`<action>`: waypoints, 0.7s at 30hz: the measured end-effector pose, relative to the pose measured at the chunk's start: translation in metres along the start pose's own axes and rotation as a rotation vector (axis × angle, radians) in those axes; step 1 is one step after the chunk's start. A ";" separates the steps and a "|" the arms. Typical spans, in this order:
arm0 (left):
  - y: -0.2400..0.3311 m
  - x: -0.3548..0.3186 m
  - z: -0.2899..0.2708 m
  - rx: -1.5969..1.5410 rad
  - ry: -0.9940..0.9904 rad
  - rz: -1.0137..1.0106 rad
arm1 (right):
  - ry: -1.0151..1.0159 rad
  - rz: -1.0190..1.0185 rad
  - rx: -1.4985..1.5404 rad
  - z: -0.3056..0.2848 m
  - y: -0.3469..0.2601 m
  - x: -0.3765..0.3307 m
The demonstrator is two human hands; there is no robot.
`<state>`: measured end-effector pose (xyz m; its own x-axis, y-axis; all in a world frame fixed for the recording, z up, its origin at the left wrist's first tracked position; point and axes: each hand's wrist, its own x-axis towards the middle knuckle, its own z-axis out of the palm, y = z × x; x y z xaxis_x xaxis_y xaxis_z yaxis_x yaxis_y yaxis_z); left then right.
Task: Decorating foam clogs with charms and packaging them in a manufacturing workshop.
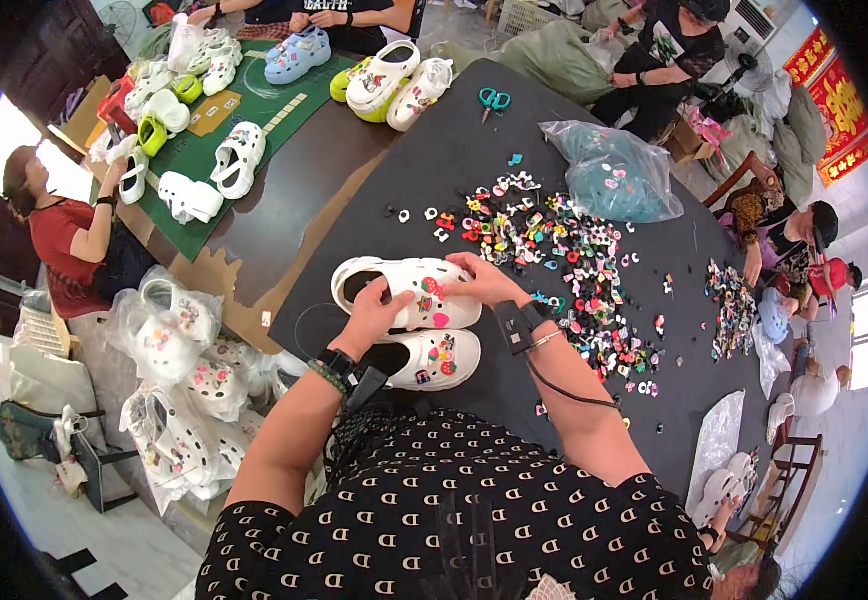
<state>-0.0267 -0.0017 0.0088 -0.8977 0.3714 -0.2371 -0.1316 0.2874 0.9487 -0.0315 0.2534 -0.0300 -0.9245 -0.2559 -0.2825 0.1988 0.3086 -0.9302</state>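
Note:
A white clog (384,268) lies sideways on the black table in front of me, its toe pointing right. Red, green and pink shoe charms (429,288) sit on its upper, among them a strawberry and a pink heart. My left hand (376,315) grips the clog near its opening, thumb and fingers bent beside the charms. Across the toe end, my right hand (484,282) holds it with curled fingers at the charms. Whether either hand pinches a loose charm is hidden. A second white clog (454,350) with charms rests just nearer to me.
Loose colourful charms (564,250) spread over the table (354,220) to the right. Beyond them lies a clear bag (614,175) of teal items. Teal scissors (494,100) lie at the far edge. Bagged white clogs (179,400) stand at left. Several people work around the tables.

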 end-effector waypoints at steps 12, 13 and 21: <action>-0.014 0.001 -0.001 -0.046 0.062 0.079 | 0.121 0.063 -0.042 0.022 -0.028 0.001; -0.011 0.002 0.000 -0.009 0.063 0.074 | 0.155 0.060 -0.056 0.021 -0.023 0.001; -0.014 0.006 -0.003 0.113 0.014 0.006 | 0.259 0.066 -0.206 0.033 -0.018 -0.001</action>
<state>-0.0313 -0.0064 -0.0056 -0.9040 0.3616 -0.2279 -0.0787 0.3833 0.9203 -0.0237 0.2177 -0.0210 -0.9691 0.0041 -0.2467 0.2154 0.5021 -0.8376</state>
